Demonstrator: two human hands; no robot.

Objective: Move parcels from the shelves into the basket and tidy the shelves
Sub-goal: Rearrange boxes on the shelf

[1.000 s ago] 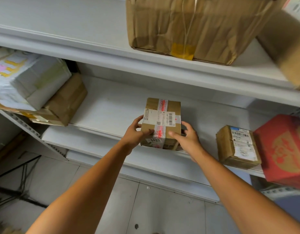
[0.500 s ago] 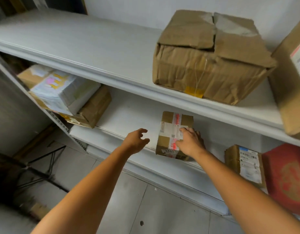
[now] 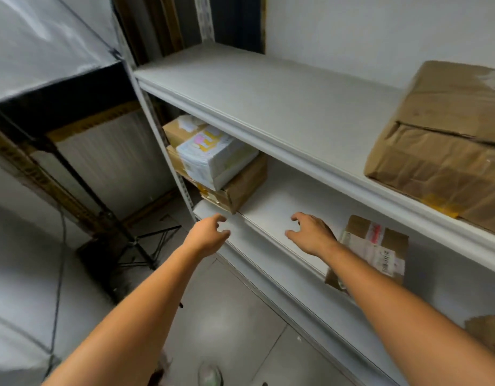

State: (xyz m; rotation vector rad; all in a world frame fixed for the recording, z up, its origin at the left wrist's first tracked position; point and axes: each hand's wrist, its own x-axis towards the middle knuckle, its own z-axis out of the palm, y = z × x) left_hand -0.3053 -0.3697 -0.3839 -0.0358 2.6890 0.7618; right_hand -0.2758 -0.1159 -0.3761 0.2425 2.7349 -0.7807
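With the taped parcel [image 3: 378,246] released, my left hand [image 3: 208,232] and right hand [image 3: 310,234], empty with fingers apart, swing left toward the stacked parcels [image 3: 215,165].

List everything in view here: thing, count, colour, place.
upper shelf: one, white, top
lower shelf: one, white, beneath it
large box: one, brown, crumpled, right on the upper shelf
taped box: one, brown with white label and red tape, lower shelf, right of the right grip
white parcel: one, white with pink and yellow print, atop the left-end box
left-end box: one, brown, lower shelf's left end
rear box: one, brown, behind the white parcel
corner parcel: one, brown, bottom right, cut off
stand: one, black, floor at left
left grip: empty, before the lower shelf's left end
right grip: empty, over the lower shelf
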